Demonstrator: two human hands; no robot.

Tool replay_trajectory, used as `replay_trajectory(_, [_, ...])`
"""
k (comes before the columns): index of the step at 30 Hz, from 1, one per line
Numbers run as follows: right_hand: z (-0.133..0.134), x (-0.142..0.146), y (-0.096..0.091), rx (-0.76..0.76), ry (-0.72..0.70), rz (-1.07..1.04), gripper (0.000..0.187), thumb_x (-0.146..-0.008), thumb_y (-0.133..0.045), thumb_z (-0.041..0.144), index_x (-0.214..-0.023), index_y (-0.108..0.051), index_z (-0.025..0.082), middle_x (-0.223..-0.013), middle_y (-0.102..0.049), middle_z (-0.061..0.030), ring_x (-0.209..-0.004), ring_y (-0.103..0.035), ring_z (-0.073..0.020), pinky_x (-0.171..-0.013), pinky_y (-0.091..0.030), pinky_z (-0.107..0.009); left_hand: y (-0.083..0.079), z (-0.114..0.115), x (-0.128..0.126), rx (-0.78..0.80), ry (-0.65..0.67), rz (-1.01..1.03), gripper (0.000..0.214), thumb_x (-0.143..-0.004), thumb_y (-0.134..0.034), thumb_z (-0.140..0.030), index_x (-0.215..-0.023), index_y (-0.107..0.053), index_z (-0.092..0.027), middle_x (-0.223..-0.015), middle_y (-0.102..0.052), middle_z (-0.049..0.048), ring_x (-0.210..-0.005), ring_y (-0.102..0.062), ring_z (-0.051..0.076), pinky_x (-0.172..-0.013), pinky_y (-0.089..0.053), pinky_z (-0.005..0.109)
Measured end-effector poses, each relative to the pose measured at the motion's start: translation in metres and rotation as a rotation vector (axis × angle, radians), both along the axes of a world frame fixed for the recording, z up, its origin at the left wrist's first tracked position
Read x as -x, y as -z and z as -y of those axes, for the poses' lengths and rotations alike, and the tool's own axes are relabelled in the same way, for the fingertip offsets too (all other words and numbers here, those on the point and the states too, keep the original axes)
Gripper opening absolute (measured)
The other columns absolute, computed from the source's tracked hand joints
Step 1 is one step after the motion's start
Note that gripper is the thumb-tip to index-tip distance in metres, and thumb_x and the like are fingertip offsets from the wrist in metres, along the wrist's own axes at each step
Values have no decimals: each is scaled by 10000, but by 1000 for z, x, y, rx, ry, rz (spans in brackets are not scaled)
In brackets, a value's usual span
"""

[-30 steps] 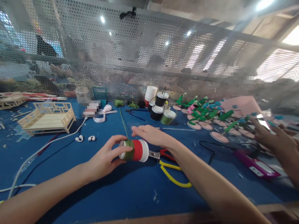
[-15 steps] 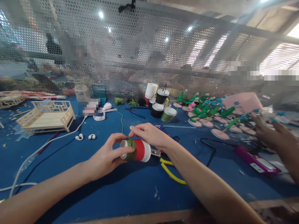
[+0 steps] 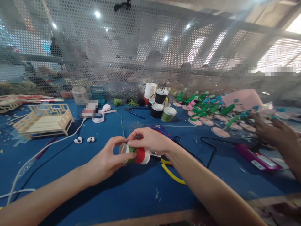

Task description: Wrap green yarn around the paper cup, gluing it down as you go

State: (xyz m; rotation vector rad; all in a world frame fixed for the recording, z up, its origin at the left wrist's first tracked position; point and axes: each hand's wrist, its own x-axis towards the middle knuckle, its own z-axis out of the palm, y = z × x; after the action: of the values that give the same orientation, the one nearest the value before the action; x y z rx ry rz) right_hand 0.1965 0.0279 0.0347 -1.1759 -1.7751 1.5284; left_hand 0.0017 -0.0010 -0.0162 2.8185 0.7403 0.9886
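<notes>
A paper cup [image 3: 140, 155] with a red band and white ends lies on its side above the blue table. Green yarn [image 3: 132, 159] is wound round its narrower end. My left hand [image 3: 105, 158] is closed round that end, thumb across the yarn. My right hand [image 3: 151, 141] is bent over the cup from above, its fingertips pinched at the yarn on the upper side. From there a loose strand [image 3: 121, 122] runs back to a green yarn ball [image 3: 118, 102]. Just right of the cup lie yellow-handled scissors [image 3: 174, 174], partly hidden by my right arm.
Behind stand yarn-wrapped cups [image 3: 157, 110] with handles and a white cup stack [image 3: 150, 90]. A blue glue gun [image 3: 160, 129] lies beyond my right hand. On the left is a small wooden bed frame [image 3: 47, 122]. At right, another person's hand [image 3: 270, 130] is near pipe-cleaner flowers [image 3: 213, 110].
My right hand has come down and closer over the cup, its fingertips now at the yarn on top. My left hand keeps its hold. The view has shifted slightly.
</notes>
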Motion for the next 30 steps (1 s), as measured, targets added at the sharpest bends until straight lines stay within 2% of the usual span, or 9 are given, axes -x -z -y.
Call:
replay_trajectory(3, [0, 1, -1, -108, -20, 45, 177, -667, -651, 311, -684, -579, 150, -727, -615, -12, -659, -544, -115, -636, -439, -256, -2, -1, 0, -13, 16, -8, 376, -815, -484, -61, -1135, -522, -254, -1183, -358, 91, -1095, -454, 245, -861, -494, 406])
replay_trajectory(6, [2, 1, -3, -276, 58, 68, 156, -724, -590, 306, -708, -570, 153, -732, -609, -15, -697, -545, -127, -667, -433, -272, -4, -2, 0, -16, 28, 11, 334, -836, -471, -81, -1131, -522, -227, -1161, -350, 105, -1083, -456, 249, -865, -495, 419])
replay_trajectory(8, [5, 1, -4, -331, 115, 25, 146, -753, -555, 299, -715, -546, 159, -718, -604, -12, -704, -548, -126, -675, -431, -276, -5, -2, 0, -6, 32, 42, 320, -843, -479, -107, -1137, -512, -229, -1135, -359, 104, -1059, -466, 240, -857, -500, 424])
replay_trajectory(12, [8, -3, -4, -290, 178, -154, 143, -744, -566, 284, -697, -485, 176, -660, -587, 14, -634, -551, -103, -630, -441, -259, -8, -3, -1, 92, 32, 88, 350, -851, -510, -186, -1191, -454, -244, -1136, -388, 103, -1059, -465, 230, -870, -489, 421])
replay_trajectory(15, [8, -7, -2, -283, 217, -272, 101, -710, -595, 245, -751, -539, 172, -673, -576, 31, -644, -561, -90, -657, -447, -251, -11, -2, -1, 193, 43, 117, 408, -825, -567, -256, -1207, -428, -223, -1147, -428, 114, -1079, -467, 242, -905, -458, 426])
replay_trajectory(21, [4, -9, 4, -315, 237, -289, 120, -671, -634, 237, -772, -612, 176, -676, -586, 33, -606, -533, -79, -602, -445, -235, -11, -1, -5, 467, 101, 247, 429, -765, -643, -263, -1153, -473, -202, -1091, -482, 105, -1026, -514, 217, -847, -495, 344])
replay_trajectory(30, [-4, -7, 11, -305, 282, -321, 85, -640, -651, 191, -699, -604, 153, -583, -572, 46, -528, -515, -63, -539, -446, -221, -11, 1, -7, 539, 146, 259, 423, -739, -672, -254, -1127, -508, -217, -1095, -507, 103, -1041, -513, 223, -889, -470, 356])
